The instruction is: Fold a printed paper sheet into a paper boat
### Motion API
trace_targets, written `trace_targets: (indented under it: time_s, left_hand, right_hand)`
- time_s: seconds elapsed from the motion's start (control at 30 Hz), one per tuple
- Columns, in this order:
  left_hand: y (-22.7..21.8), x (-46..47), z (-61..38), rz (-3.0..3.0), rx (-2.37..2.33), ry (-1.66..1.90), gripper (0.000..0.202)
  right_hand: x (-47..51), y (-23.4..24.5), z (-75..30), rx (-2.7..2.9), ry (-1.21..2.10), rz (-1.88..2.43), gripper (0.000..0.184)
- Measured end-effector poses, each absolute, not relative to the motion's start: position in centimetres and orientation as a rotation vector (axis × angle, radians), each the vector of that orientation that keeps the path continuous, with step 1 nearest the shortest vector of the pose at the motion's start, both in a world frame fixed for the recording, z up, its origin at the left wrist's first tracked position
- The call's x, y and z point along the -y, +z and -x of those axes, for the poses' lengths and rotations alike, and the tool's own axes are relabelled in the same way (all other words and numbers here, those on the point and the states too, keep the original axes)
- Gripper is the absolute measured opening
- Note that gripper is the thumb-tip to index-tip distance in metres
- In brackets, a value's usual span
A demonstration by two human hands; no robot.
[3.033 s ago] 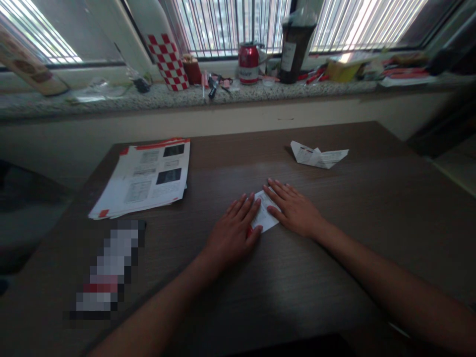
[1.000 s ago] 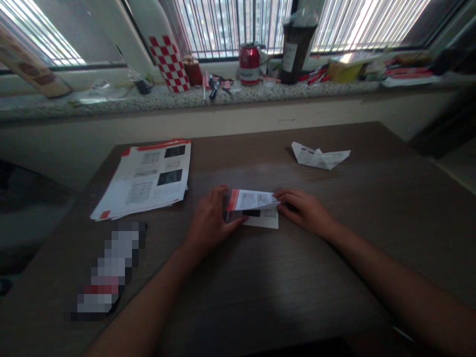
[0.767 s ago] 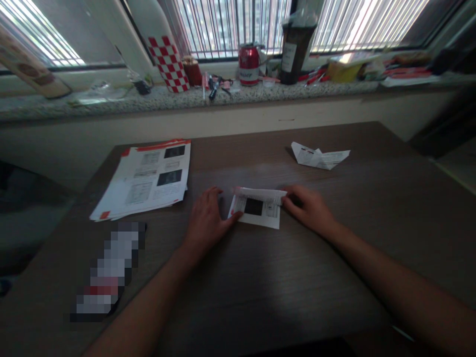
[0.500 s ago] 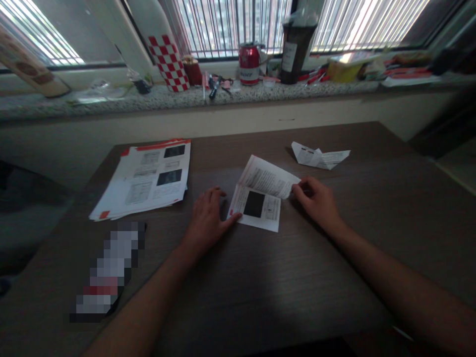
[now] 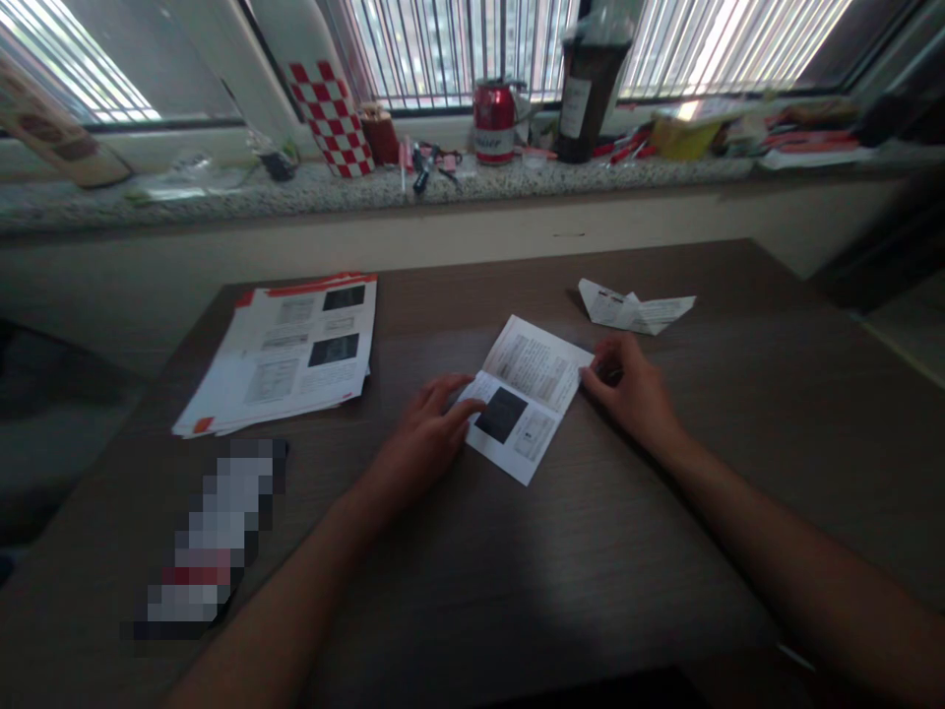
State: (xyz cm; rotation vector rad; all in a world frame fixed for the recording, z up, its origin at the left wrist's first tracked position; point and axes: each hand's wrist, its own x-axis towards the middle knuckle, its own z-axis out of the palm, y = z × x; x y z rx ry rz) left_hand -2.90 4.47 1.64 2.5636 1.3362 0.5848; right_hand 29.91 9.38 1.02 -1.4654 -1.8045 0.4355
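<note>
On the table's middle: a folded-and-opened printed sheet point(image 5: 528, 399) lies turned at an angle on the brown table point(image 5: 472, 591), a crease across it; the nearer half carries a dark printed block, the farther half lines of text.

Left hand: the person's left hand point(image 5: 432, 423) is at the sheet's left edge, thumb reaching over the paper beside the dark block, fingers loosely bent; whether it pinches the paper or only rests on it, one cannot tell.

Right hand: the person's right hand point(image 5: 627, 384) has its fingers curled in, thumb and forefinger brought together on the sheet's right corner, holding it.

Paper boat: a folded paper boat point(image 5: 635, 312) sits beyond the right hand, apart from the sheet.

Left side of table: a stack of printed pages point(image 5: 284, 354) with red corners lies toward the back; nearer the person is a pixelated object point(image 5: 214, 532), its details hidden.

Window sill: the speckled sill point(image 5: 281, 202) bears a red-checkered bottle point(image 5: 332, 118), a red can point(image 5: 494, 123), a dark cup point(image 5: 583, 98) and a yellow container point(image 5: 684, 138).
</note>
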Motion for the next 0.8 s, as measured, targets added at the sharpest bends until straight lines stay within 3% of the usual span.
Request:
trace_targets:
  time_s: [0.13,0.4,0.8]
  left_hand:
    - [1.6,-4.5,2.8,-2.598,-1.214,0.531,0.041]
    - [2.7,-4.3,2.6,-2.536,-1.359,0.435,0.02]
    - [2.3,-4.1,2.3,-2.549,-1.439,0.5,0.024]
  right_hand:
    - [-9.4,1.1,-29.9,2.019,0.392,1.384,0.019]
    - [-9.3,1.0,-29.9,2.189,0.348,1.315,0.019]
    - [-8.9,1.3,-29.8,2.378,0.297,1.206,0.026]
